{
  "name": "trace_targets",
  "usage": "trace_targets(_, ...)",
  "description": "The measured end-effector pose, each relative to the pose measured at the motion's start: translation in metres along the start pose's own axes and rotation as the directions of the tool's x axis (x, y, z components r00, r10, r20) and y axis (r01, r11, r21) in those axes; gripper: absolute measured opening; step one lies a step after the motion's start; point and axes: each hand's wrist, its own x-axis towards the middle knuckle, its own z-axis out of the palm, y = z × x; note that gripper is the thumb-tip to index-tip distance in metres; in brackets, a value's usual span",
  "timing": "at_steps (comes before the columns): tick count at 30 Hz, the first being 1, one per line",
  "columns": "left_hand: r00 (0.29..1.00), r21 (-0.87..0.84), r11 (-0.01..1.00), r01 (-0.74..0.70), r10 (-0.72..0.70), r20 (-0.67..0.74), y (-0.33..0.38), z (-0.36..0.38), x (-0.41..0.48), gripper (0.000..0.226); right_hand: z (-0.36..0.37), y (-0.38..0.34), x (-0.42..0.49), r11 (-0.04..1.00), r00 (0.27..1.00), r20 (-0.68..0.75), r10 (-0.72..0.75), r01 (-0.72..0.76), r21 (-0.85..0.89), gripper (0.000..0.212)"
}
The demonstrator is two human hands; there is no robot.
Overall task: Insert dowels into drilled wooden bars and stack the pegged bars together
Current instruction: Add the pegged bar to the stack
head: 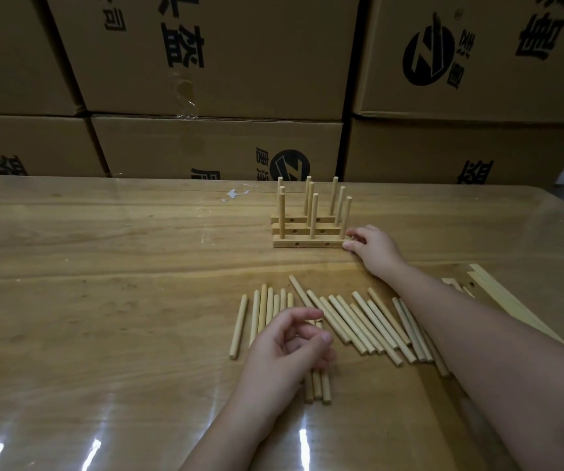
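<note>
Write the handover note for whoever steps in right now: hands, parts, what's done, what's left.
Left hand: over the loose dowels, fingers loosely curled, nothing visibly held.
Right hand: pinches the right end of the front bar.
Parts: three pegged bars stand one behind another on the far side of the table, each with three upright dowels. Pale wooden pieces lie at the right edge, partly hidden by the forearm.
Done: three bars pegged and grouped.
Left: many dowels are unused. Probably peg further bars and add them to the group.
</note>
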Motion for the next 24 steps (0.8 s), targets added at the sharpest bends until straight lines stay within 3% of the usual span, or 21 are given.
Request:
trace_targets(20, 1.0, 0.0, 1.0, 0.009, -0.009, 0.01, 0.001, -0.001, -0.003, 0.019, 0.003, -0.004, 0.002, 0.999, 1.0, 0.006, 0.025, -0.025, -0.044, 0.041)
trace_targets(24, 1.0, 0.002, 1.0, 0.021, -0.021, 0.005, 0.001, -0.002, -0.003, 0.019, -0.009, -0.01, -0.012, 0.985, 0.99, 0.022, 0.136, -0.138, 0.106, 0.054)
